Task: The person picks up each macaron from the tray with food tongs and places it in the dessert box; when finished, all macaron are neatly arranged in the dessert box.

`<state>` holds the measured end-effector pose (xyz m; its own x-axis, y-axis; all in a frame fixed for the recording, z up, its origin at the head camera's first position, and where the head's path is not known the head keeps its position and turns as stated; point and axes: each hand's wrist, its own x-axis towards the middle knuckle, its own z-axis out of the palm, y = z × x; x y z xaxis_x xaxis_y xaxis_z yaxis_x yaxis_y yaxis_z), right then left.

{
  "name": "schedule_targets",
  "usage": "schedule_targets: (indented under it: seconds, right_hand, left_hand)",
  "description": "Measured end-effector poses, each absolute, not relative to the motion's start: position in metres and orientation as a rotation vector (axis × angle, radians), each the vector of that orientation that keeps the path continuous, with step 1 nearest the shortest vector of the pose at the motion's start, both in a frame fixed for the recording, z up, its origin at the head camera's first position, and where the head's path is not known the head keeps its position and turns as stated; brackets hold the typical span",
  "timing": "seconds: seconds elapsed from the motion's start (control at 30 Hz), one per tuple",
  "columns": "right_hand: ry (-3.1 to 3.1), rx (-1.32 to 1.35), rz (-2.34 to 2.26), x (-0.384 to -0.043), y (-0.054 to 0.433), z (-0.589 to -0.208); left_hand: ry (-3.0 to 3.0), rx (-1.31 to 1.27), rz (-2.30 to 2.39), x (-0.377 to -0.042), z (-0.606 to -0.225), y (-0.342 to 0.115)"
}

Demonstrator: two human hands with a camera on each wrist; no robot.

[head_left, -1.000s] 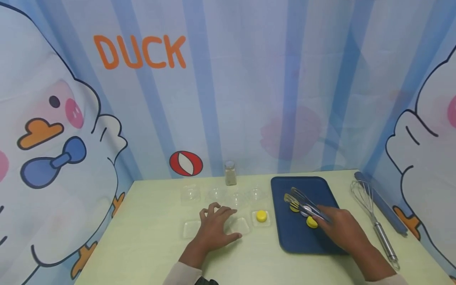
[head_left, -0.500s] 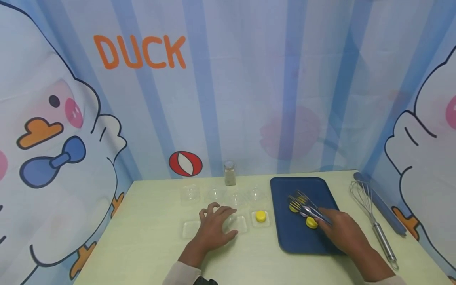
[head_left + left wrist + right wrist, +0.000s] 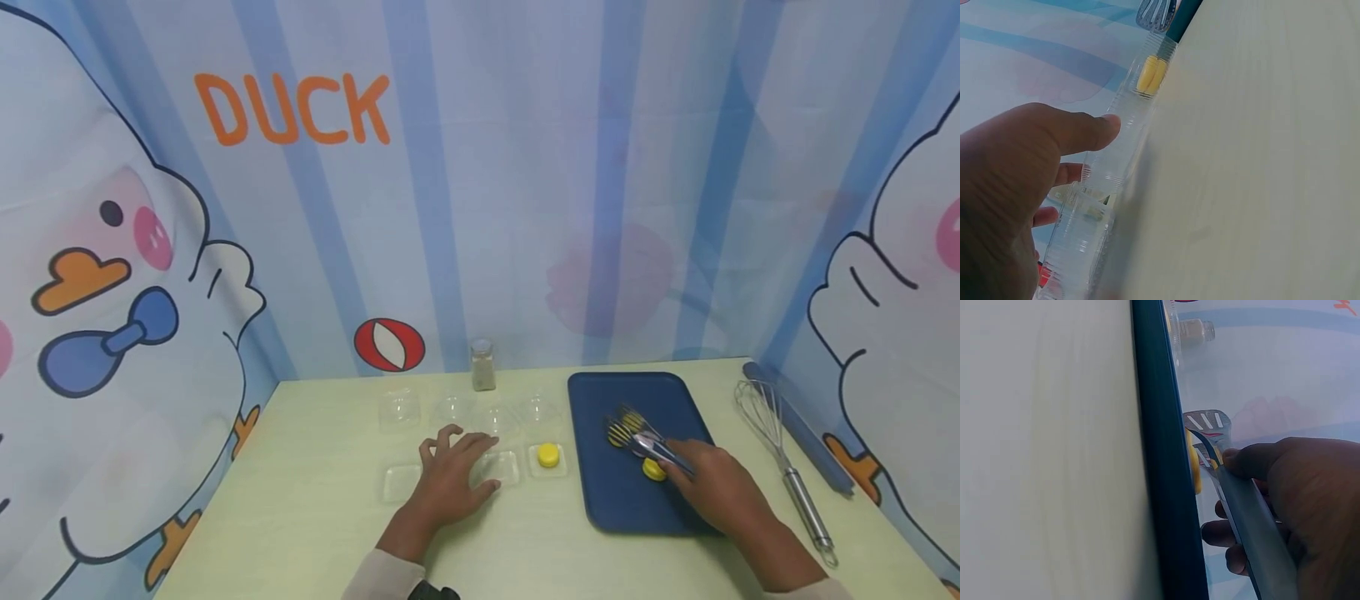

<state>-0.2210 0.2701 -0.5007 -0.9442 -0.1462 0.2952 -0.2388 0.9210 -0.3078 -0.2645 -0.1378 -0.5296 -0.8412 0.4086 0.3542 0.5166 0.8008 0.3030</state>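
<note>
My right hand (image 3: 720,487) grips metal slotted tongs (image 3: 1254,531) over the dark blue tray (image 3: 622,508). Beneath and around the tong heads lie yellow macarons and a pale purple one, partly hidden. A yellow macaron (image 3: 654,470) shows beside the tongs' near part. Whether the tongs pinch one, I cannot tell. My left hand (image 3: 450,483), fingers spread and loosely bent, is at a clear plastic box base (image 3: 504,468); firm contact is unclear. To its right, another clear base (image 3: 547,472) bears a yellow macaron (image 3: 548,455).
Left of my left hand lies a third clear base (image 3: 401,483). Several clear domed lids (image 3: 400,408) line the back, near a small glass jar (image 3: 483,367). Right of the tray are a whisk (image 3: 787,467) and a grey-blue bar (image 3: 802,429). A printed curtain hangs behind.
The tongs have dipped lower and slightly right over the macarons, and their heads stand nearer each other. The clear base at my left hand has turned straighter and shifted slightly left.
</note>
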Motion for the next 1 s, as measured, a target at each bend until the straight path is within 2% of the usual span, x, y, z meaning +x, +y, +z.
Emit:
schedule_targets:
  seconds: [1.0]
  right_hand:
    - [-2.76,0.359,0.501,-0.2218,0.2689,-0.5053]
  left_hand:
    - [-2.752,-0.649,-0.524,-0.2632,-0.5294,-0.1413]
